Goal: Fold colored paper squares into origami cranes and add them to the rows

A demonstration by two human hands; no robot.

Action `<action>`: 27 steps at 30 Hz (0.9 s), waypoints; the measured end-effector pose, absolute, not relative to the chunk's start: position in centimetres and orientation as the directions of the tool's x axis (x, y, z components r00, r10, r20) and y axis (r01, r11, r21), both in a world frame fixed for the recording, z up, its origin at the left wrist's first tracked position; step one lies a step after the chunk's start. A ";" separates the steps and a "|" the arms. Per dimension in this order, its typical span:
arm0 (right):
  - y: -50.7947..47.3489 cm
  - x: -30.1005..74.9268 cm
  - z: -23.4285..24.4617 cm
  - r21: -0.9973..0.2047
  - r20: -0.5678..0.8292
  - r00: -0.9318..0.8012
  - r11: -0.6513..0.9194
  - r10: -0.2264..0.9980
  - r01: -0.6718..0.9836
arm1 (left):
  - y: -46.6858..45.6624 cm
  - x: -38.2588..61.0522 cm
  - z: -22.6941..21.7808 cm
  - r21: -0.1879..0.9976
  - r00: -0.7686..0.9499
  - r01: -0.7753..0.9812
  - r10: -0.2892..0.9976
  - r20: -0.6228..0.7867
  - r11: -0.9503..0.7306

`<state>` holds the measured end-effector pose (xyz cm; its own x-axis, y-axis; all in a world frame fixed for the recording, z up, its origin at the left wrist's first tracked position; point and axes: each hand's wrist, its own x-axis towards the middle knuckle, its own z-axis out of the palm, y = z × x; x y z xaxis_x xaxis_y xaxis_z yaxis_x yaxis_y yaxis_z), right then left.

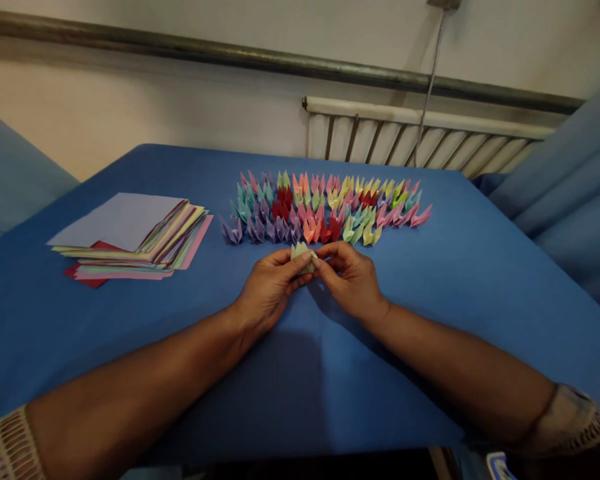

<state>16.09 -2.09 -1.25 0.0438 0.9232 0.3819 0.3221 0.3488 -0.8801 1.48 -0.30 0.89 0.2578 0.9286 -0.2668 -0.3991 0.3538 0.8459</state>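
Near the middle of the frame, a small folded paper piece [299, 250], pale yellow-green with pointed tips standing up, is held between two bare hands just above the blue tablecloth [220, 400]. The left hand [266, 288], reaching in from the lower left, grips the piece between its thumb, laid across the front, and its curled fingers behind. The right hand [354, 279], coming from the lower right, pinches the piece's right side with thumb and index finger, the other fingers bent underneath; the fingertips of both hands nearly meet there, and much of the paper is hidden by them. Just beyond the hands, from the centre toward the right, stand close-set rows of folded paper cranes [325, 230] in purple, teal, pink, orange, red, yellow and green, their points upward. At the left of the frame lies a stack of paper sheets [123, 223], a pale lilac one on top, with coloured edges fanned unevenly below and a red corner sticking out at the lower left. Along the top, a metal pipe [205, 55] crosses the wall [260, 27], with a radiator [430, 120] below it at the upper right. Blue curtains [575, 180] hang at the right and left edges.
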 end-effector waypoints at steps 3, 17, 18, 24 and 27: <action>-1.9 16.2 -1.5 -0.824 0.450 0.018 0.408 0.893 0.393 | -0.3 1.4 0.7 0.853 0.265 -0.391 0.930 -0.256 0.346; -1.8 16.6 -1.6 -0.701 0.591 -0.074 0.557 0.803 0.447 | -0.3 1.4 0.7 0.904 0.261 -0.331 0.947 -0.188 0.271; -1.9 16.6 -1.5 -0.696 0.593 -0.084 0.563 0.800 0.447 | -0.3 1.4 0.7 0.899 0.266 -0.339 0.944 -0.193 0.279; -1.9 16.6 -1.6 -0.708 0.592 -0.095 0.572 0.801 0.415 | -0.2 1.4 0.9 0.843 0.280 -0.402 0.924 -0.261 0.359; -1.8 16.5 -1.9 -0.746 0.573 -0.078 0.558 0.816 0.364 | -0.1 1.3 0.9 0.827 0.296 -0.411 0.915 -0.275 0.382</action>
<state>16.51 -1.77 -1.93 -0.0780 0.8162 0.5725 0.3644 0.5579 -0.7456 1.33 -0.08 0.86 0.2965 0.9146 -0.2749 -0.4115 0.3821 0.8275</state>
